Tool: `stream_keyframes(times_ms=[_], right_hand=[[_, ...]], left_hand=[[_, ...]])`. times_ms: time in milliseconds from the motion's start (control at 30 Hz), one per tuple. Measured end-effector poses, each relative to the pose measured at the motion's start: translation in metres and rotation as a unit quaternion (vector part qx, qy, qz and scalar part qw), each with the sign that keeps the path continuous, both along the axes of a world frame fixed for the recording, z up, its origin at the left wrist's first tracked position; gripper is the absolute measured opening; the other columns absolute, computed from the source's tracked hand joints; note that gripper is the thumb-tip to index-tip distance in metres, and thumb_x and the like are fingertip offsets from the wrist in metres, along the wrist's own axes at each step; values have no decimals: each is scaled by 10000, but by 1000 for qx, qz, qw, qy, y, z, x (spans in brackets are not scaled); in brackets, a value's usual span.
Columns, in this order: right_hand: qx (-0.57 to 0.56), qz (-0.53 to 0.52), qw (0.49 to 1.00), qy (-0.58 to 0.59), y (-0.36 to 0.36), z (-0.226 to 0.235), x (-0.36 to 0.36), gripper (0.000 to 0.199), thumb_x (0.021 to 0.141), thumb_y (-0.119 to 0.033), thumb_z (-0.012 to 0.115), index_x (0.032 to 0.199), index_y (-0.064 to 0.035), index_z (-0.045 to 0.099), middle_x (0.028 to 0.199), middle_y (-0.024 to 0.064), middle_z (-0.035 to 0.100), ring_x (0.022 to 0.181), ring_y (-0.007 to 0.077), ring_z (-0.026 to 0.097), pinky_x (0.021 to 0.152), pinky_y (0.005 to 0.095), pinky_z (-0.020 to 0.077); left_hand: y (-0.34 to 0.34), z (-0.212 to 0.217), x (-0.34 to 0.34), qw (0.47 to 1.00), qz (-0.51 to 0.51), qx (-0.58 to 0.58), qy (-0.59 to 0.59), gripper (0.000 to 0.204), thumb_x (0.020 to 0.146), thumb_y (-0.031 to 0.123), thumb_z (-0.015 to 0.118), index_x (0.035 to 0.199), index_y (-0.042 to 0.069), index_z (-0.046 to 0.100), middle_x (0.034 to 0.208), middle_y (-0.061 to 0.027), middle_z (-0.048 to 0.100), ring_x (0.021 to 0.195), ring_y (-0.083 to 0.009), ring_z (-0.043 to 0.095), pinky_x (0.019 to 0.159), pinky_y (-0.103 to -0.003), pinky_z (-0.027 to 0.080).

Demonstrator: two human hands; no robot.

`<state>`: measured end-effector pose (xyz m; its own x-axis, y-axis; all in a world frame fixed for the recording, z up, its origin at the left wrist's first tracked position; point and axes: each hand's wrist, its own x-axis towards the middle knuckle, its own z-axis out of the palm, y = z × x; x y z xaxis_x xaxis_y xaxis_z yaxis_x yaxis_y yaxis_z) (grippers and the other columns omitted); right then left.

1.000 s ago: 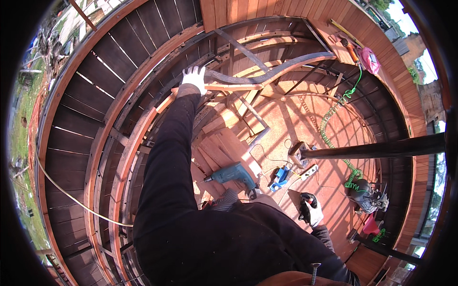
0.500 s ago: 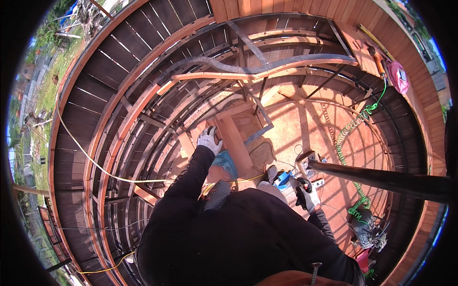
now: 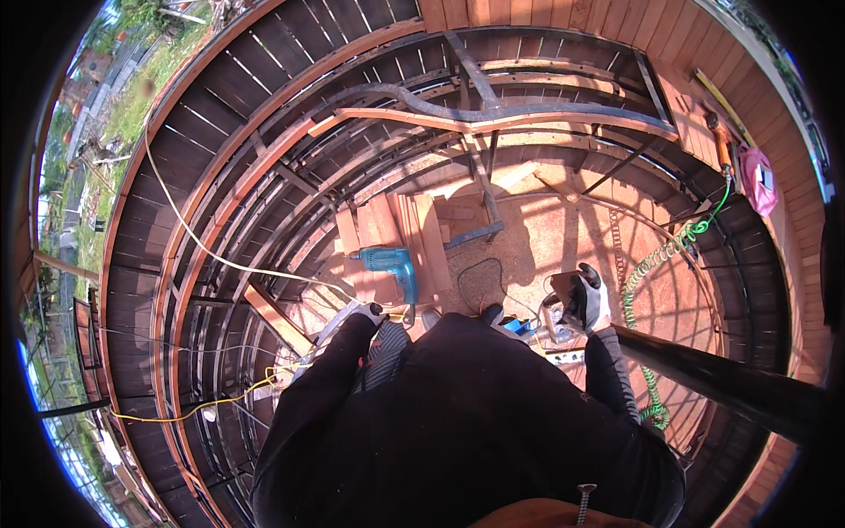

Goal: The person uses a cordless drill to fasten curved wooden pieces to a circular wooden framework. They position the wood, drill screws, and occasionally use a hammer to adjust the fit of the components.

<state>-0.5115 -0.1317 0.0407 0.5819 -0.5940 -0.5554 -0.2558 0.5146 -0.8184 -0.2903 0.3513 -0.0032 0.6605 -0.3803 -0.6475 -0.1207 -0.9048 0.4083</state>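
My left hand [image 3: 370, 311], in a light glove with dark fingertips, is low beside my left leg. Its fingers are mostly hidden, so their grip does not show. Just beyond it, a teal power drill [image 3: 387, 260] lies on reddish wooden boards [image 3: 377, 220], its bit end pointing left. My right hand [image 3: 596, 304], in a white glove with a dark palm, is raised to the right of my knees. Its fingers are curled around something dark that I cannot make out. A brown piece [image 3: 562, 286] shows right beside those fingers.
A thick dark pole [image 3: 713, 374] slants in from the right by my right forearm. A green coiled hose [image 3: 656, 255] runs down to the floor from an orange-handled tool [image 3: 720, 141]. Curved slatted tiers [image 3: 220, 185] surround me. A white power strip [image 3: 563, 357] lies near my feet.
My left hand has drawn back from the boards toward my leg, and the drill shows fully. My right hand has risen, moving farther from my body. The view has shifted somewhat.
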Motion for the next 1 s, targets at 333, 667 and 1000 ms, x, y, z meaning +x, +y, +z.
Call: stream_keyframes(times_ms=[333,667,1000], right_hand=[[-590,55,804,52,66,166,5,622,845,-165,626,1417,-87,396,1281,197,570,1049,369,621,894,416,510],[-673,92,718,153,-85,147,89,765,735,-80,625,1449,-225,393,1002,155,654,884,346,647,812,416,532],[-758,302,525,242,-399,70,222,647,878,-147,552,1473,-294,343,966,170,665,837,366,648,728,460,509]], left_hand=[[104,-91,-13,995,38,53,80,225,846,253,633,935,51,678,849,-139,682,796,-253,654,708,-379,503],[19,-98,8,997,55,-25,48,267,883,303,601,903,41,651,816,-155,666,791,-294,650,714,-403,508],[-122,-92,-49,965,134,-192,-117,317,853,394,627,854,79,664,834,-149,675,778,-304,662,700,-404,516]])
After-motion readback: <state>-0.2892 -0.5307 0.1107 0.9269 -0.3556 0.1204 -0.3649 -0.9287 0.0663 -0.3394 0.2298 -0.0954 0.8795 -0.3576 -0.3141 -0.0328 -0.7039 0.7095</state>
